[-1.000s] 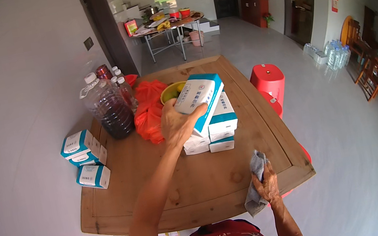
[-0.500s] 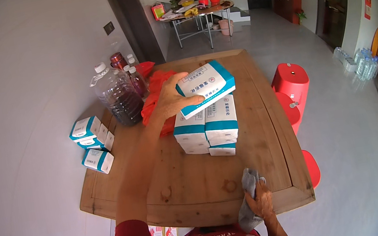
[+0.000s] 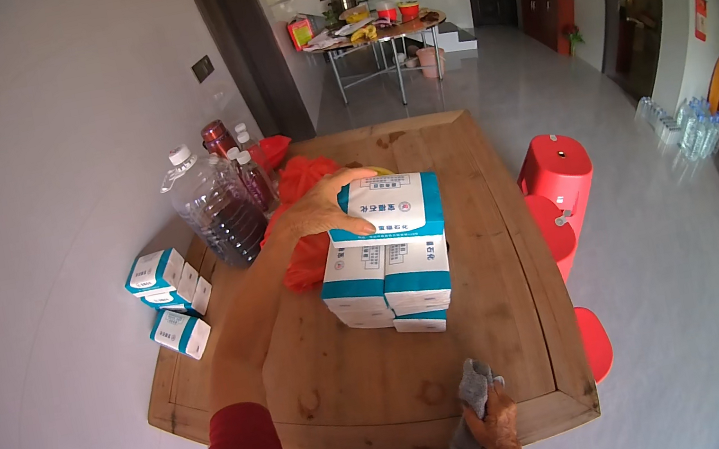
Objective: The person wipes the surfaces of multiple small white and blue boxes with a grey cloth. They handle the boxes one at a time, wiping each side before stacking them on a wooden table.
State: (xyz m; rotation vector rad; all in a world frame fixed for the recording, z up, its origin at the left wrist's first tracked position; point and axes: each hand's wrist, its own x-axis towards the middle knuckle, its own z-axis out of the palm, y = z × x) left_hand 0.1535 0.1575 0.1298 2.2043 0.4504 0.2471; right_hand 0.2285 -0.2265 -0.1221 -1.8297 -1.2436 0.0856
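Note:
My left hand (image 3: 323,206) grips the left end of a white-and-blue tissue pack (image 3: 402,201), thumb on the near side and fingers over the far side. The pack lies crosswise over the far part of a stack of matching tissue packs (image 3: 383,283). It appears to rest on them, though its underside is hidden. At the near edge of the wooden table (image 3: 341,391), my right hand (image 3: 496,422) is closed around a bunched grey cloth (image 3: 474,381), part of which hangs toward my body.
Several more tissue packs (image 3: 163,276) are piled at the table's left edge. Behind them stand a large jug of dark liquid (image 3: 228,224), small bottles (image 3: 254,181) and a red flask (image 3: 218,141). A red plastic bag (image 3: 308,260) lies beside the stack. Red stools (image 3: 553,166) line the right side.
My left hand has lowered the pack, once tilted and raised, to lie level over the stack. My right hand stays by the near edge with the cloth. The view has shifted slightly.

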